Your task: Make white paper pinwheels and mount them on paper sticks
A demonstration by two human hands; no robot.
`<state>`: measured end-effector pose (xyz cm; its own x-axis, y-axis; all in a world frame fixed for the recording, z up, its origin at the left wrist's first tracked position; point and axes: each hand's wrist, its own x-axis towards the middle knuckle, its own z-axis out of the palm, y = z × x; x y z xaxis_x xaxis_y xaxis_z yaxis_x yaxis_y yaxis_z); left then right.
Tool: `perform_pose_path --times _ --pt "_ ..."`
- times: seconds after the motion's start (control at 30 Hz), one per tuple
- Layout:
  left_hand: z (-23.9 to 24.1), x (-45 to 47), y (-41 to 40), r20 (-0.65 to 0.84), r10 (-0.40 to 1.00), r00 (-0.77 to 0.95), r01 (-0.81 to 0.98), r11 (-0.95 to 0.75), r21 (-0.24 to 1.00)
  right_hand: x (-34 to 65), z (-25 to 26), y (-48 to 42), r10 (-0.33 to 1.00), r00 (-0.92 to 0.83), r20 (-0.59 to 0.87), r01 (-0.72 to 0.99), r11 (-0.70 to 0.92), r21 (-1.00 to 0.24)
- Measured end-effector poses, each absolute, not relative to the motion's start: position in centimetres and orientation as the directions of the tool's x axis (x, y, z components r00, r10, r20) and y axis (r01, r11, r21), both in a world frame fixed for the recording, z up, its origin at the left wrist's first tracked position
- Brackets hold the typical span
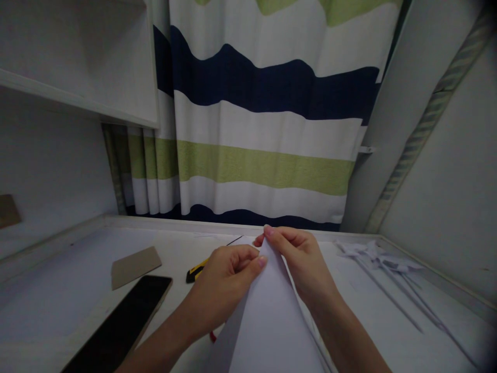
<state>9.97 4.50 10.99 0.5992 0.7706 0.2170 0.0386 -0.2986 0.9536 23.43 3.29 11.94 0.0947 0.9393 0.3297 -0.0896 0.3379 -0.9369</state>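
A folded white sheet of paper (274,316) rises toward me in the lower middle, narrowing to a point at its far end. My left hand (229,282) pinches its left edge between thumb and fingers, just below the tip. At the tip itself, my right hand (301,256) holds the paper between thumb and fingertips. Beyond my left hand lies a yellow and black tool (197,270), partly covered by that hand; it looks like a utility knife. A small red piece (213,336) shows beneath my left wrist, mostly hidden.
On the white table (182,305), a black-screened phone (124,324) lies at the left front, with a grey-brown card (135,267) behind it. Paper pinwheel-like pieces on thin sticks (382,259) lie at the right. A striped curtain (264,166) hangs behind; a shelf (77,103) juts out upper left.
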Motion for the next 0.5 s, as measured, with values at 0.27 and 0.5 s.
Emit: perform_pose_path --times 0.27,0.5 --pt "11.8 9.2 5.2 0.253 0.828 0.501 0.054 -0.321 0.945 24.2 12.1 4.2 0.95 0.004 0.312 -0.043 0.312 -0.949" --pt "11.6 8.9 5.4 0.254 0.826 0.503 0.069 -0.331 0.941 24.0 11.9 4.0 0.936 0.055 0.346 -0.01 0.347 -0.938"
